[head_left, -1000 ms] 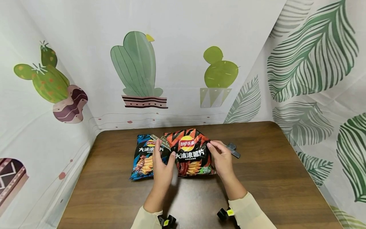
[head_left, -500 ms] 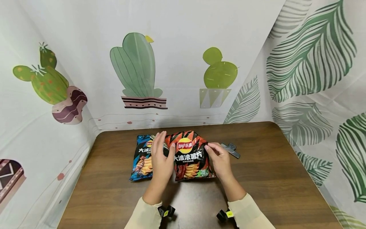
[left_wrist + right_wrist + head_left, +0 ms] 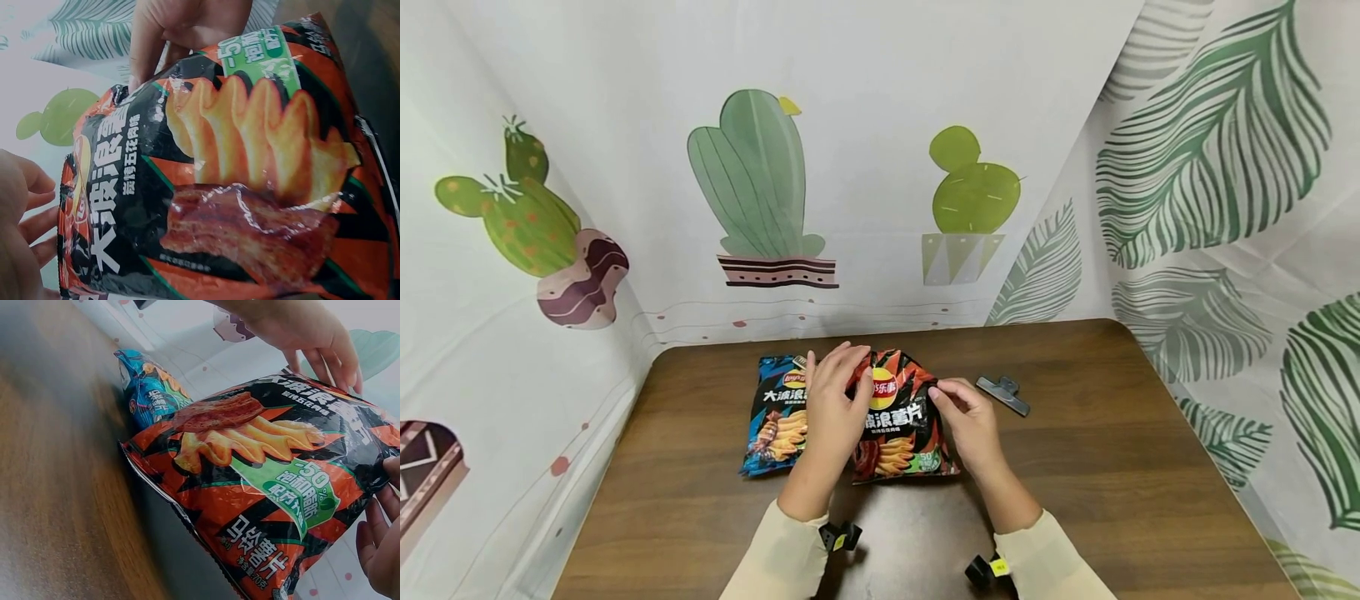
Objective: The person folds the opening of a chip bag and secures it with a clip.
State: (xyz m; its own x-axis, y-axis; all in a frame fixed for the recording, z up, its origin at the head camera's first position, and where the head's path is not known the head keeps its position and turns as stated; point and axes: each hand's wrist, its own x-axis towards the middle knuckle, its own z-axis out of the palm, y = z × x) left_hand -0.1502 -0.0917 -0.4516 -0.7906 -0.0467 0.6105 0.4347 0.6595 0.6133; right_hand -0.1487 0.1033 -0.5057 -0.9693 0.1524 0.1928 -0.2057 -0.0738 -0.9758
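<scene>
1 grey clip (image 3: pixel 1003 395), right, in head view only. 2 bags: blue bag (image 3: pixel 772 425) left, red bag (image 3: pixel 895 437) centre. 2 hands: right hand (image 3: pixel 973 425) pinches red bag's right edge; left hand (image 3: pixel 835 412), loosely spread, at its left.

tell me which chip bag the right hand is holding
The red and black bag, pinched at its right edge by the right hand. The blue bag lies to its left, apart from that hand.
</scene>
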